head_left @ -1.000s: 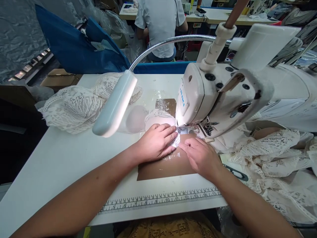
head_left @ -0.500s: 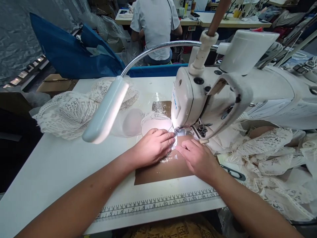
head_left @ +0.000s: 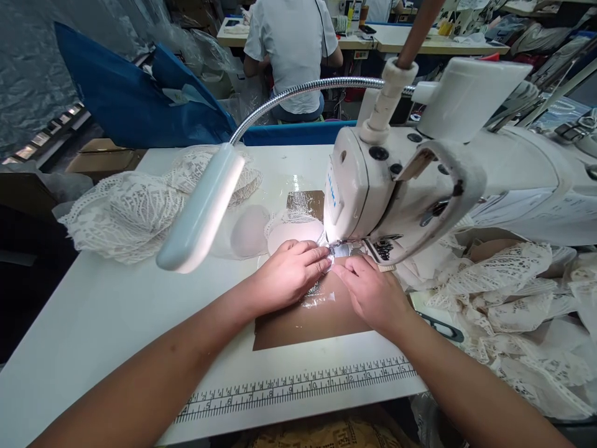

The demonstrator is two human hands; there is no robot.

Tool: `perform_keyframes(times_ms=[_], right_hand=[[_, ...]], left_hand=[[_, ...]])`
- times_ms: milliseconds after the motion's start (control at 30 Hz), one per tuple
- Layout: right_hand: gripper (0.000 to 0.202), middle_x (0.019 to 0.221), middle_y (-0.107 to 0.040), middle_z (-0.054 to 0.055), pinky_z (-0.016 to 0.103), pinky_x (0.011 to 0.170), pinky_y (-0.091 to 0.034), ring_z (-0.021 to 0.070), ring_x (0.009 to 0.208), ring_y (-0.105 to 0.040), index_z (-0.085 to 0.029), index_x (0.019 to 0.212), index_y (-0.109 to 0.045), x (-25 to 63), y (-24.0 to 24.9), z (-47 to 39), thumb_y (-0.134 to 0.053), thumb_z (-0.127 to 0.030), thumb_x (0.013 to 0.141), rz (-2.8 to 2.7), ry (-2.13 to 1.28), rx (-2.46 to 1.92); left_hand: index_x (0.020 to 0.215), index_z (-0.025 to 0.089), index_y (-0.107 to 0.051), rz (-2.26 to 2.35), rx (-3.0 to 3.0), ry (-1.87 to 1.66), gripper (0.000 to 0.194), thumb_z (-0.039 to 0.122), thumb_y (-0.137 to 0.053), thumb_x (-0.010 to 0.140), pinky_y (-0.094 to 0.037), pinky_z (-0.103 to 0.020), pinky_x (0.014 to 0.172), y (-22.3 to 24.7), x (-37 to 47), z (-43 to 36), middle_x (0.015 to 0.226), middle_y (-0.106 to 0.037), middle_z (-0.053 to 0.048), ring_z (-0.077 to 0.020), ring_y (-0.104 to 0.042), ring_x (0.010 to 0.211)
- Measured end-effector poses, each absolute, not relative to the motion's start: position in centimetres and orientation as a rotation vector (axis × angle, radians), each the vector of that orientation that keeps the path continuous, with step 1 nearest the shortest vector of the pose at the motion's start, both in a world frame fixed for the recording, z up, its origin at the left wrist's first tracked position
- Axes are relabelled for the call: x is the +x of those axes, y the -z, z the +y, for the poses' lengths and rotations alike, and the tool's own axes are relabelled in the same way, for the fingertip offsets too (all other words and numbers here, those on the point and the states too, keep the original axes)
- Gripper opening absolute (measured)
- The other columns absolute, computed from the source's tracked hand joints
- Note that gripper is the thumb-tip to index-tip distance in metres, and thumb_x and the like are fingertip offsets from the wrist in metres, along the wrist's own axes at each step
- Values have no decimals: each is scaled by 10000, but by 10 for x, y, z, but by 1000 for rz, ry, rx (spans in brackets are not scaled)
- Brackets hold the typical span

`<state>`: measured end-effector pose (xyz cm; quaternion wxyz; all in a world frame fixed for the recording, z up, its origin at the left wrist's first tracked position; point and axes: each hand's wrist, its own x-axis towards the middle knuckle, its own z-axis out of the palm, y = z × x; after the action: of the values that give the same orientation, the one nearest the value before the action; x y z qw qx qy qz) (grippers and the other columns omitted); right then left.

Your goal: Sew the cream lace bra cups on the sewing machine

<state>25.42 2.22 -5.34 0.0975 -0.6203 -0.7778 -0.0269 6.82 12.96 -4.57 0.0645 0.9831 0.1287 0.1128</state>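
Note:
Under the needle of the white sewing machine lies a pale lace-edged cup piece, most of it left of the needle. My left hand rests on the fabric's near edge, fingers stretched out flat toward the needle. Just right of the needle, my right hand pinches the fabric's edge between thumb and curled fingers. Both hands are over a brown sheet on the machine table, their fingertips close together. The hands cover part of the fabric.
A lamp on a bendy neck hangs over the table's left. White lace lies behind it. More lace pieces and thread snips are at the right. A ruler strip runs along the front edge. A person sits ahead.
My right hand has moved slightly forward toward the needle, and the strip of fabric between my hands shows less. My left hand stays nearly in place. The view has shifted slightly.

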Motion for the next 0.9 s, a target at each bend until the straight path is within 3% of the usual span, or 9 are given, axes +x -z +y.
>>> perform_keyframes(times_ms=[133,267,600,800,900], right_hand=[[503,939,-640,79,293,561,-295,190,766,-517,-209,1219,-615,253,55,26,-503,-28,764,-2274,153,-1872],[440,917,-640,58,287,564,-302,167,713,-499,-227,1175,-641,254,56,26,-488,-50,801,-2236,142,-1864],[491,896,-628,37,291,559,-300,161,688,-494,-252,1207,-625,255,53,22,-471,-42,791,-2216,71,-1849],[432,879,-639,42,283,581,-333,172,740,-532,-207,1218,-613,260,57,19,-444,-68,846,-2227,82,-1756],[389,878,-658,40,288,598,-344,168,709,-529,-194,1186,-629,264,58,17,-449,-83,860,-2217,117,-1746]], left_hand=[[1197,149,-630,382,2986,-364,322,221,-394,989,-444,-401,846,47,68,134,1282,-611,-104,-262,-538,1070],[1191,160,-634,429,2995,-410,321,240,-399,987,-426,-384,794,46,69,136,1259,-626,-94,-268,-533,1065],[1218,173,-606,492,3001,-373,329,279,-414,972,-384,-401,837,47,70,137,1229,-616,-120,-278,-522,1072],[1270,126,-548,692,3065,-203,455,428,-445,945,-418,-386,742,33,65,127,1176,-608,-159,-327,-506,1064],[1224,122,-586,680,2991,-78,478,479,-460,931,-450,-366,724,20,59,118,1077,-635,-144,-286,-544,938]])
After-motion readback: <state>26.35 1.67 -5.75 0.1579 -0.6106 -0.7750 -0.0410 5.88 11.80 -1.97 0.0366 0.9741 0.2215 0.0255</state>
